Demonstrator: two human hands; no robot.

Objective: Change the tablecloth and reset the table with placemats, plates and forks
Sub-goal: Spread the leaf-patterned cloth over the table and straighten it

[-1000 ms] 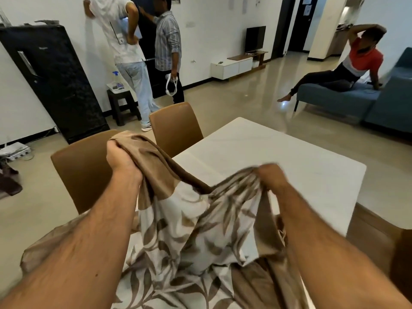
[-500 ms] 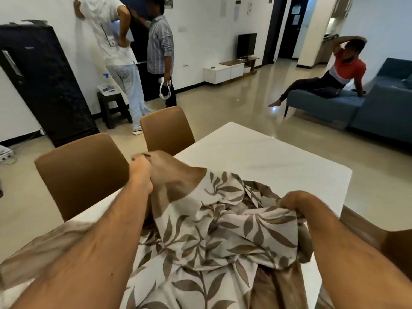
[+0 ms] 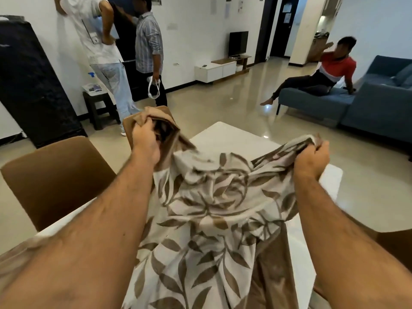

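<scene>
At nine o'clock a black cabinet [image 3: 33, 85] stands against the white wall, and in front of it, nearer the camera, a brown chair [image 3: 55, 175] is drawn up to the left edge of the white table [image 3: 234, 139]. At eleven o'clock two people stand by the wall beside a small dark stool [image 3: 100, 110].

The left hand [image 3: 146, 142] is raised at about eleven o'clock, fingers curled tight round a bunched brown border of the tablecloth [image 3: 211, 219], which partly hides a second brown chair behind it. The leaf-patterned cloth sags between both hands and falls in folds over the near part of the table, toward six o'clock; the far end of the table lies bare at twelve o'clock.

The right hand [image 3: 311, 158] is held at about two o'clock, likewise fisted round a gathered edge of the cloth, above the table's right side.

Farther off at one o'clock a low white TV unit [image 3: 216, 71] sits by the wall, and at two to three o'clock a person reclines on a blue sofa [image 3: 367, 103].
</scene>
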